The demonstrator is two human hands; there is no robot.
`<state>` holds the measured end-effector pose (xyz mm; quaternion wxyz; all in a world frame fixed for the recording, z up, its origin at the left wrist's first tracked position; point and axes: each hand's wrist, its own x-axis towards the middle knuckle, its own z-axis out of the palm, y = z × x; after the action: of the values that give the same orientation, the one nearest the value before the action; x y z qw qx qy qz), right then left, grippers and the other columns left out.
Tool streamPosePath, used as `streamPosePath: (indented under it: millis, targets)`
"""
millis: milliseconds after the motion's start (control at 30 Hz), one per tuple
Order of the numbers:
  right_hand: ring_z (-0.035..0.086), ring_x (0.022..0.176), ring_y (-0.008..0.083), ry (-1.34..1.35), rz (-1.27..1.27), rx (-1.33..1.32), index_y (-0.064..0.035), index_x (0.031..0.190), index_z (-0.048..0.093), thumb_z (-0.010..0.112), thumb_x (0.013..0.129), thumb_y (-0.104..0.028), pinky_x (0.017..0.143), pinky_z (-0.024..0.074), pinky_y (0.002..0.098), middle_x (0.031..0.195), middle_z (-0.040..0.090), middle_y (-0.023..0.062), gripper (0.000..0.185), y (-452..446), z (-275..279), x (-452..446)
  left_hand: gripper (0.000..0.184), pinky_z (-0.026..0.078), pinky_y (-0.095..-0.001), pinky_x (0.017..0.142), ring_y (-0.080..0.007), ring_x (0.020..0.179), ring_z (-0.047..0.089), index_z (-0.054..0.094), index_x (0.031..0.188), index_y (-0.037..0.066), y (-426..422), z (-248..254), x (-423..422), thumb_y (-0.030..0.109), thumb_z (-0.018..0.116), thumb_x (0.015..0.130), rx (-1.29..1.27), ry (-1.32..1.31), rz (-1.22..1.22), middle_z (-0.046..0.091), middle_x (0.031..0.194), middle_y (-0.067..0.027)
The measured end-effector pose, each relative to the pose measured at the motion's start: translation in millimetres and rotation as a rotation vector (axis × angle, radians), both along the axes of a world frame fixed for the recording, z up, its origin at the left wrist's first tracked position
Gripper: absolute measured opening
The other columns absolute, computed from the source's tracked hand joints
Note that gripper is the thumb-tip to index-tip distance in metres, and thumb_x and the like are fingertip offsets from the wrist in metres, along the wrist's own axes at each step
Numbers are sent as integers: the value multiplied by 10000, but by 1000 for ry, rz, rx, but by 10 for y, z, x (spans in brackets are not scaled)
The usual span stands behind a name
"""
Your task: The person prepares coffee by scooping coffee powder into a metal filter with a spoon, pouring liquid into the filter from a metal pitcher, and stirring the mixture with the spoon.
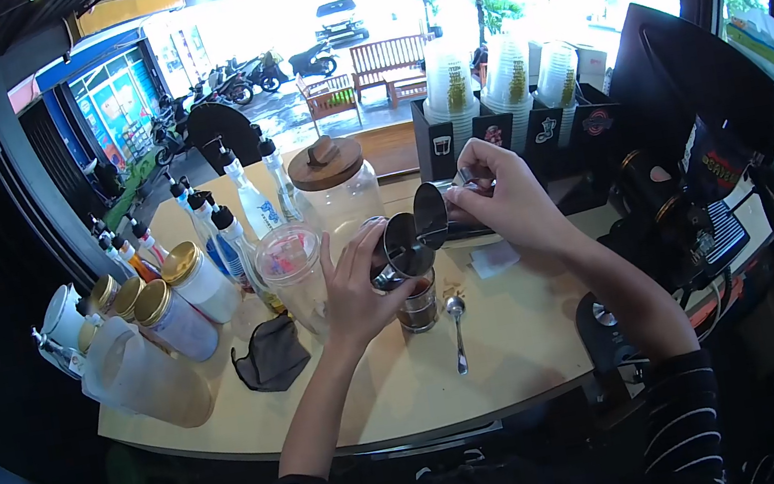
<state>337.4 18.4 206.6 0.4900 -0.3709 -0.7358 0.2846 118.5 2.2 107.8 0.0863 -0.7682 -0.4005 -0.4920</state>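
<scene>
My left hand (pixel 359 287) is wrapped round a shiny metal cup (pixel 405 247), held just above a glass of brown drink (pixel 418 310) on the counter. Pinched by its handle in my right hand (pixel 502 198), a metal pitcher (pixel 433 214) tips sideways with its mouth against or right beside the cup's rim. Whether liquid passes between them I cannot tell. Right of the glass lies a spoon (pixel 459 332), with some brown crumbs near its bowl. A small white packet or paper (pixel 495 259) rests under my right hand.
Left on the counter (pixel 412 400) stand a plastic jug (pixel 145 377), gold-lidded jars (pixel 201 282), pump bottles (pixel 248 193) and a dark face mask (pixel 270 355). A wooden-lidded jar (pixel 335 189) is behind my hands. Stacked cups (pixel 451 80) fill a black holder; a coffee machine (pixel 654 200) stands right.
</scene>
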Motion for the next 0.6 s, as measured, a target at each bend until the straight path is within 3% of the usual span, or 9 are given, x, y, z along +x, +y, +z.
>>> streamPosePath:
  millis: [433,600]
  targets:
    - [407,584,68,-50,-5,5,6,817,461,674,768,-53,541,392,270,608,448,16,227,44,60,-12,864,170,-541,1114,-240,1134,556,459,1290,90,-1,-12,46,319,857,559,2,2,4,577,1209,-82]
    - [432,601,87,-75,-20,20,14,826,464,677,753,-57,557,405,283,649,472,41,237,59,94,-14,850,178,-523,1120,-235,1072,592,469,1278,67,3,-11,36,337,851,569,-58,-40,16,614,1133,-98]
